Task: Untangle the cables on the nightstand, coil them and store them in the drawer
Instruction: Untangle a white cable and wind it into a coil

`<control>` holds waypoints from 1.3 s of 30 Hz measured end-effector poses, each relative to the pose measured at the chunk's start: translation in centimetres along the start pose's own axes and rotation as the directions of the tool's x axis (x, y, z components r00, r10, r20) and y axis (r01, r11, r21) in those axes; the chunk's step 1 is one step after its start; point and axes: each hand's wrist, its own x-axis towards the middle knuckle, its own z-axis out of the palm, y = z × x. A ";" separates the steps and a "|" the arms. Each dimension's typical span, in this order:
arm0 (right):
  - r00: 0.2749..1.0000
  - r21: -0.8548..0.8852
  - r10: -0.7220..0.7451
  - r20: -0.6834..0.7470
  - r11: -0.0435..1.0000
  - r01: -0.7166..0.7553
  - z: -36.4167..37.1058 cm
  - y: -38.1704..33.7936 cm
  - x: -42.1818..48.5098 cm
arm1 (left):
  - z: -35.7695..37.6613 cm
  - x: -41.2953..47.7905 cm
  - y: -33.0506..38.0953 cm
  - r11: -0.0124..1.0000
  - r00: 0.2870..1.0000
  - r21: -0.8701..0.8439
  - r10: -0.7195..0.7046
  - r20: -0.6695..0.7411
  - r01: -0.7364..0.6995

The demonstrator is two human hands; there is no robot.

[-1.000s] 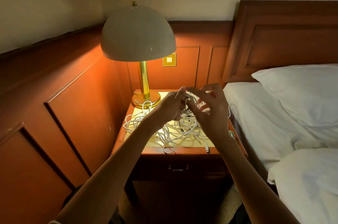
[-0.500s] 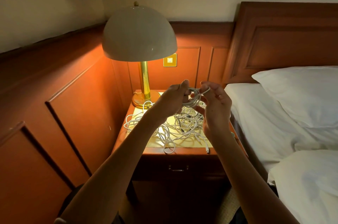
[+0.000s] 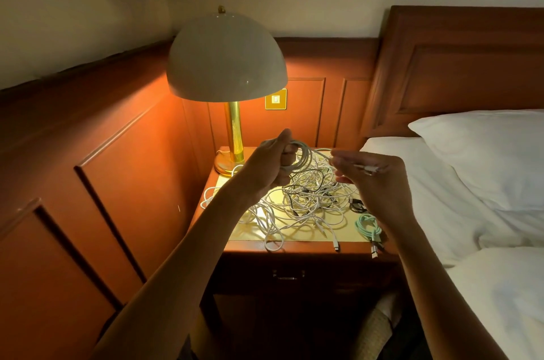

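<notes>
Left hand [image 3: 269, 167]: fingers curled round several loops of a white cable [image 3: 303, 158], held up off the nightstand [image 3: 256, 250]. Right hand [image 3: 374, 183]: level with the left and apart from it, blurred, fingertips pinching the free strand of the same cable; the plug end [image 3: 371, 168] pokes out beyond the fingers. Below and between both hands: a tangle of white cables [image 3: 306, 203] lying loose on the nightstand top, one loop hanging over the front edge. Under the right wrist: a small black cable [image 3: 357, 205] and a bundled teal cable [image 3: 368, 227]. Lower still, beneath the forearms: the drawer [image 3: 288, 274], closed. Beyond the left hand: a lit dome lamp [image 3: 226, 56]. Past the right hand: a bed with a white pillow [image 3: 485, 153].
</notes>
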 end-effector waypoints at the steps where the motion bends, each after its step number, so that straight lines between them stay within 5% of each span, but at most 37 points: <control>1: 0.999 -0.094 -0.039 -0.008 0.995 0.038 -0.2 0.3 -0.1 | 0.1 -0.1 0.0 1.000 1.000 -0.023 0.002 0.000 -0.002; 6: 0.925 -0.490 -0.376 0.051 0.798 0.351 0.5 0.5 -0.7 | 1.1 -0.1 0.2 1.000 1.000 -0.008 0.010 0.000 -0.010; 9: 0.920 -0.602 -0.386 0.060 0.722 0.342 1.6 0.8 -0.5 | 2.2 -0.4 -0.2 1.000 0.999 -0.027 -0.015 0.029 0.015; 11: 0.953 -0.448 -0.299 -0.049 0.860 0.246 2.2 0.2 -0.2 | 2.7 -0.5 -0.2 0.999 0.999 -0.048 -0.022 0.032 0.023; 13: 0.993 0.040 0.045 -0.107 0.998 -0.041 2.7 -0.7 0.1 | 2.8 -0.6 0.0 1.000 1.000 -0.027 -0.011 0.018 0.012; 14: 0.975 0.277 0.215 -0.054 0.941 -0.192 3.0 -1.1 0.0 | 2.8 -0.7 0.1 1.000 1.000 -0.010 -0.005 0.010 0.005; 16: 0.935 0.484 0.354 0.030 0.813 -0.323 3.4 -1.3 -0.1 | 2.7 -0.8 0.3 1.000 1.000 0.030 0.006 -0.007 -0.006; 21: 0.928 0.578 0.371 0.038 0.749 -0.323 3.8 -1.1 -0.4 | 2.1 -0.7 0.4 0.996 0.999 0.093 0.022 -0.039 -0.018; 27: 0.890 0.622 0.398 0.223 0.645 -0.444 4.2 -0.8 -0.8 | 1.9 -0.7 0.0 0.981 0.993 0.187 0.070 -0.094 -0.052; 33: 0.910 0.623 0.401 0.109 0.685 -0.377 4.5 -0.9 -1.3 | 2.6 -0.5 -0.8 0.952 0.990 0.299 0.100 -0.097 -0.067; 39: 0.851 0.584 0.418 0.317 0.622 -0.522 4.3 -1.0 -1.0 | 2.0 0.4 -1.6 0.909 0.970 0.404 0.185 -0.157 -0.107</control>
